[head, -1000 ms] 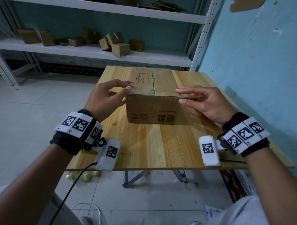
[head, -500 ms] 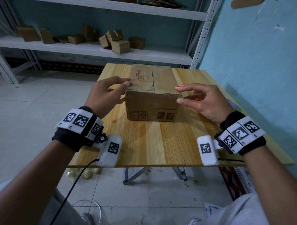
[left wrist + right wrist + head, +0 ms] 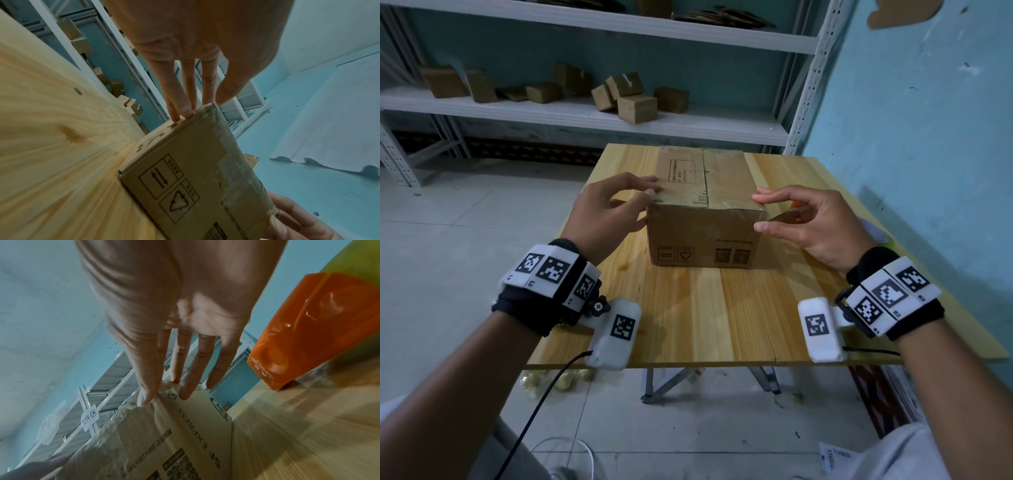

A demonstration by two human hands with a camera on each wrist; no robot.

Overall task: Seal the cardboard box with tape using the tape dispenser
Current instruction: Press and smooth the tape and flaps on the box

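Observation:
A closed cardboard box [image 3: 705,236] stands on the wooden table [image 3: 722,315], with clear tape [image 3: 236,162] wrapped over its near top edge. My left hand [image 3: 650,187] touches the box's near left top corner with straight fingers [image 3: 180,113], its thumb close to the top edge. Fingers outstretched, my right hand [image 3: 756,212] is at the near right top corner, where the thumb [image 3: 144,399] presses crinkled tape. Neither hand holds anything. The orange tape dispenser [image 3: 308,329] lies on the table to the right of the box, mostly hidden behind my right hand in the head view.
A white metal shelf [image 3: 585,120] with several small cardboard boxes [image 3: 633,102] runs behind the table. A blue wall [image 3: 911,137] stands close on the right. Bare tabletop lies between the box and the near edge.
Both hands stay at the box's near top corners. The right fingers have spread a little. The head view has shifted slightly.

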